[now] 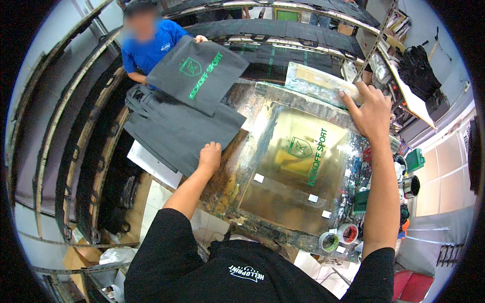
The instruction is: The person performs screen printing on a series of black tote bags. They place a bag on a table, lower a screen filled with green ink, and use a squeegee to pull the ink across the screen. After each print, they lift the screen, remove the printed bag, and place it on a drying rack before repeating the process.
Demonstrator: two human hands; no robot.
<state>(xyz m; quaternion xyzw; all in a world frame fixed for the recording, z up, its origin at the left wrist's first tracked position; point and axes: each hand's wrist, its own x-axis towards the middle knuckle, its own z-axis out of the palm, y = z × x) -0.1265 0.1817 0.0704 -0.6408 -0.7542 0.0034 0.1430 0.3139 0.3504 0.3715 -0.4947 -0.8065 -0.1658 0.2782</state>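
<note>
My left hand (209,155) is closed at the right edge of a stack of dark grey fabric bags (177,134), fingers curled on the cloth. With thumb and fingers spread over its edge, my right hand (371,108) grips a pale, paint-stained frame (310,81) at the far side of the worktable; some fingertips are hidden. Between my arms lies a flat, yellowish, see-through printing surface (273,194) bearing a green shield emblem and lettering. Across the stack, a co-worker (154,45) in a blue shirt holds up a dark bag (199,76) with the same green print.
Tape rolls (347,233) and small white tabs (313,199) lie near the table's right front. Cans (411,187) and a green container (415,160) crowd its right side. Long racks (86,151) curve along the left; more racks with dark printed bags (283,30) stand behind.
</note>
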